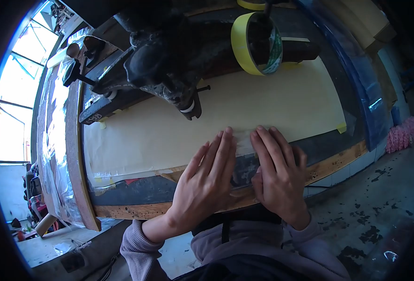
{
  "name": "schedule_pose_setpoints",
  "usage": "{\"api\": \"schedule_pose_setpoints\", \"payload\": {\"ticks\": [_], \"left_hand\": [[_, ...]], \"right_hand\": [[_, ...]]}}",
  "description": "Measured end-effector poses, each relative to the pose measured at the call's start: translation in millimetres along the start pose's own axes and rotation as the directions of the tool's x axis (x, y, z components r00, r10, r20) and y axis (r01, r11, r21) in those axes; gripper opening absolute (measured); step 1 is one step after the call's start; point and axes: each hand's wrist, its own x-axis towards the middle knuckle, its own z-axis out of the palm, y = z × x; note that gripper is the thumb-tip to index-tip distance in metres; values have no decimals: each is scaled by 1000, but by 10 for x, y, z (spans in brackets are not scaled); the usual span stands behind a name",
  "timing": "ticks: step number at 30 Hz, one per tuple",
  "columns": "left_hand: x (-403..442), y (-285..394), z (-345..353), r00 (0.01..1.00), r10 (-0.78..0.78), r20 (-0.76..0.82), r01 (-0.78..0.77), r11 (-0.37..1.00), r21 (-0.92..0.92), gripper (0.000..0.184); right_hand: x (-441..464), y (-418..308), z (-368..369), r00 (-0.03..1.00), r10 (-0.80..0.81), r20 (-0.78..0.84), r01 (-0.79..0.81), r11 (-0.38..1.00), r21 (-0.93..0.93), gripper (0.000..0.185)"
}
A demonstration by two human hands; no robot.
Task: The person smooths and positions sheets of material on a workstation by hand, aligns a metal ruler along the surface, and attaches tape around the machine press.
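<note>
A large cream sheet (146, 145) lies on a dark board (333, 145), with small yellow tape pieces (341, 128) at its edges. My left hand (204, 175) rests near the sheet's front edge, fingers stretched out and side by side. To its right, my right hand (279, 171) has its fingertips at the same edge, fingers extended and the thumb lower down. Between my fingertips shows a whitish, see-through strip (245, 142), perhaps clear tape or film. Neither hand grips anything that I can see. What lies beneath the fingers is hidden.
A black metal machine arm (160, 65) overhangs the sheet. A yellow tape roll (244, 44) hangs above its far right part. A wooden edge (338, 161) runs along the front, a plastic-covered board (62, 150) stands left, and blue plastic (370, 103) lines the right.
</note>
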Motion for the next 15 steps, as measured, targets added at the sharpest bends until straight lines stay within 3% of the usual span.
{"api": "schedule_pose_setpoints", "payload": {"ticks": [6, 9, 15], "left_hand": [[26, -19, -31, 999, 25, 26, -27, 998, 63, 58], [48, 26, -55, 999, -26, -48, 20, 993, -113, 63], [-41, 139, -26, 997, -36, -71, 32, 997, -65, 64]], "right_hand": [[10, 8, -43, 1000, 9, 25, -9, 1000, -2, 59], [14, 21, -49, 1000, -4, 16, 4, 1000, 18, 57], [-35, 88, -92, 998, -65, -6, 65, 997, 38, 51]]}}
